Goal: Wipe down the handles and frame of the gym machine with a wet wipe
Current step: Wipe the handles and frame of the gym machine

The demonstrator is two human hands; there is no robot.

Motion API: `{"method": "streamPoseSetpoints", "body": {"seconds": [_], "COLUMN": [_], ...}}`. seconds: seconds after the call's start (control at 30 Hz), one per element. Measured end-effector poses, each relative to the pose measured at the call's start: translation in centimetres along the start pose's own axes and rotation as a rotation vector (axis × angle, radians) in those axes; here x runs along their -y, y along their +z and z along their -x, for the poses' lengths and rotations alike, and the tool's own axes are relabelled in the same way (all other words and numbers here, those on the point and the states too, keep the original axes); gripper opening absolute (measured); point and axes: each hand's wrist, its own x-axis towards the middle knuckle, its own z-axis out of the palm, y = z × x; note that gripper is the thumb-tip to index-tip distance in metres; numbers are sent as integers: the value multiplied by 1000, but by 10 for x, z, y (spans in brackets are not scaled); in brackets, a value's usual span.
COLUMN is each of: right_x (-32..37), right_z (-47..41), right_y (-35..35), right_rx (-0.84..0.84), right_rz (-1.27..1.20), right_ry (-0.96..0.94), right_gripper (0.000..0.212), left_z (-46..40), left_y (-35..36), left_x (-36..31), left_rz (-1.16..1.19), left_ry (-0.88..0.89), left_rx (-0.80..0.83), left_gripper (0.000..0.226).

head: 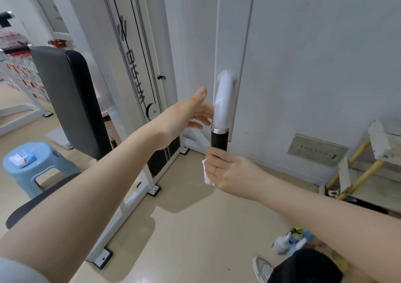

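Note:
A white curved handle (224,100) with a black grip (219,139) and a silver ring hangs from the white upright of the gym machine frame (235,33). My right hand (225,170) is closed around the lower end of the black grip, with a white wet wipe (205,173) pressed between palm and grip; a corner of the wipe sticks out at the left. My left hand (186,117) reaches in from the left, fingers apart, its fingertips touching the white part of the handle just above the ring.
A black padded backrest (69,100) and the white weight-stack tower (134,50) stand at left. A blue stool (34,167) holds a wipes packet (22,158). Spray bottles (290,241) lie on the floor near my shoe. Yellow pipes (360,176) run along the right wall.

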Motion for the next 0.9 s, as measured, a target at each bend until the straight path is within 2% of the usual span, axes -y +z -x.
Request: {"method": "streamPoseSetpoints", "body": {"seconds": [0.07,0.23,0.3,0.4,0.5,0.6,0.63,0.77,0.83,0.9], "right_x": [-2,-17,-4,-8,-8,19,23,21,13,-8], "right_z": [-6,-18,-7,1,15,42,47,58,61,57], "right_y": [-6,-19,-13,-13,-13,2,5,17,18,4], "right_rx": [176,234,294,311,250,345,342,208,78,-123], "right_rz": [63,148,106,108,173,157,142,61,-42,-220], "right_ry": [-50,141,95,22,75,-102,-108,-64,-67,19], "right_gripper": [22,24,14,13,22,26,24,22,30,32], "left_z": [-3,-8,-10,-11,-12,-13,-12,-10,-7,-5], "left_y": [5,22,22,24,26,31,35,44,45,43], "left_x": [-4,-15,-16,-16,-16,-13,-12,-12,-11,-7], "left_rz": [-46,-105,-124,-133,-112,-47,-45,-66,-107,-146], "left_ry": [5,79,81,84,96,106,108,140,169,203], "left_rx": [-11,-50,-57,-32,-20,-45,-55,-108,-118,-131], "left_gripper": [59,50,52,50,47,48,48,50,42,35]}}
